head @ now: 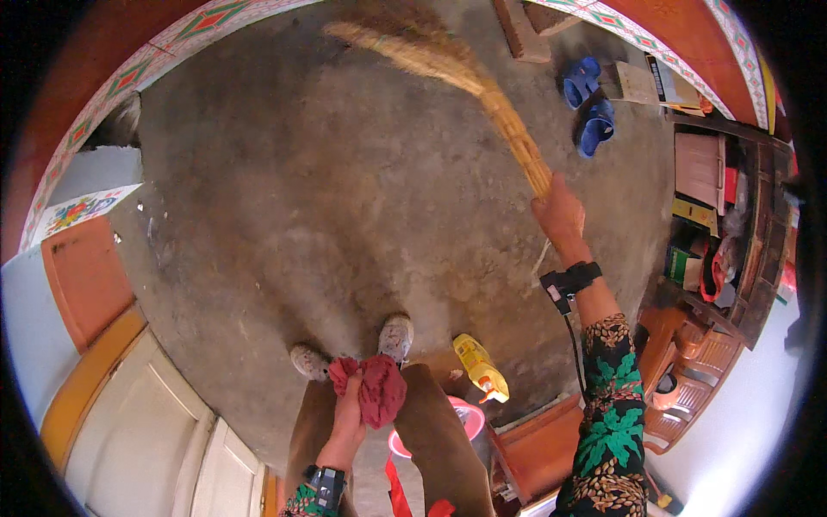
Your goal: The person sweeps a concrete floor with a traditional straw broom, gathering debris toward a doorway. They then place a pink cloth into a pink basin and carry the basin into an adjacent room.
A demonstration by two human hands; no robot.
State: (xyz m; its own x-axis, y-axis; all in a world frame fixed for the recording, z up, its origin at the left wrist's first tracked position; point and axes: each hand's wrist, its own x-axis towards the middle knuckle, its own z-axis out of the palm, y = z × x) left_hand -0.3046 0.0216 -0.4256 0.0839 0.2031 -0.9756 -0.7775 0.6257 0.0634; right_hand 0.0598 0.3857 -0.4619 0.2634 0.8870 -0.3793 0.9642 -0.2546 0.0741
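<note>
My right hand (559,212) grips the handle of a straw broom (510,126), held out ahead of me to the right. The broom's bristle head reaches toward the top of the view and looks blurred. In my left hand (349,413) is a bunched dark red cloth (384,391), held in front of my legs. Below the cloth, my two shoes (395,336) stand on the concrete floor (291,213). Both wrists carry a black strapped device.
A yellow bottle (479,365) is on the floor right of my feet. Behind my leg, a pink basin (470,417) shows partly. Blue slippers (596,126) lie far right, near a cluttered wooden shelf (762,213). A wooden chair (694,381) stands at right, pale door panels (142,413) at left.
</note>
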